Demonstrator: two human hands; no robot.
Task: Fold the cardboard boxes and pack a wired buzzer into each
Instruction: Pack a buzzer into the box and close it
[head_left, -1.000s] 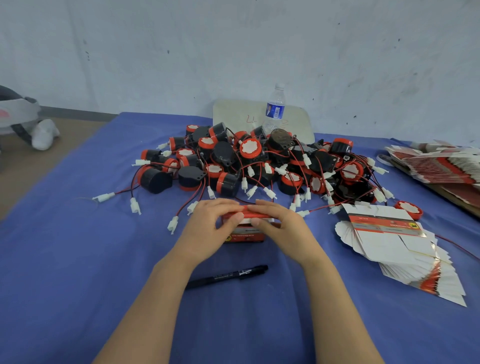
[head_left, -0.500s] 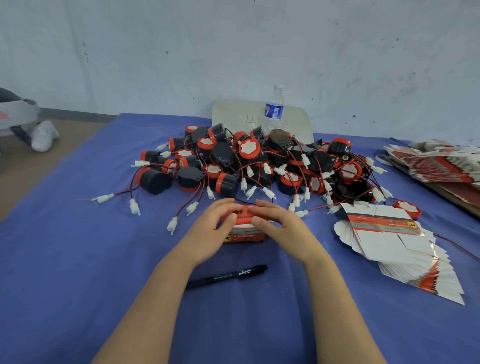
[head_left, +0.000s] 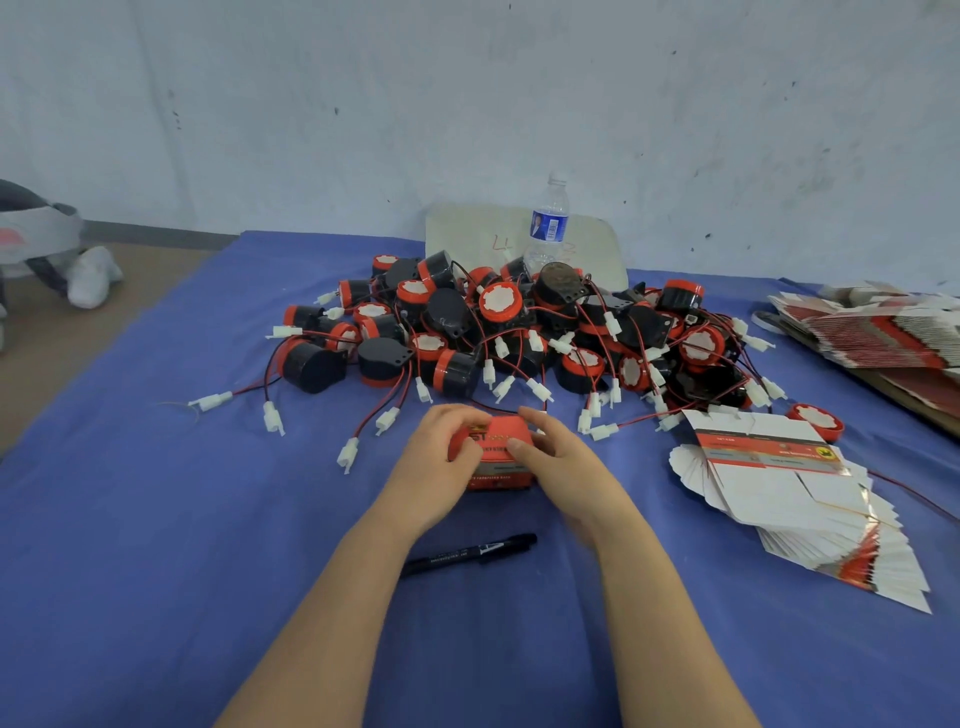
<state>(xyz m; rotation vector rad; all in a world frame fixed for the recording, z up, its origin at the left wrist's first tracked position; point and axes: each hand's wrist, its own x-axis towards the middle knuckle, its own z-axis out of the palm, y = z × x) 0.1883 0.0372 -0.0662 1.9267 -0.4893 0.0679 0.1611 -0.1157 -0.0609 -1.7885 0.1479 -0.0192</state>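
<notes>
A small red folded cardboard box (head_left: 493, 454) sits on the blue tablecloth (head_left: 156, 519), just before the heap of black-and-red wired buzzers (head_left: 519, 332). The left hand (head_left: 439, 467) and right hand (head_left: 563, 467) grip it, fingers curled over its top. A stack of flat white-and-red box blanks (head_left: 789, 499) lies to the right.

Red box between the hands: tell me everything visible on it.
The small red cardboard box sits folded up on the blue cloth, with its long side facing the camera. It lies just in front of the buzzer pile. The glossy top carries yellow and dark print, and the text on the front face is too small to read. The left hand grips its left end. The right hand curls over the right end, thumb on top. Whether the flap is tucked in is hidden.
</notes>
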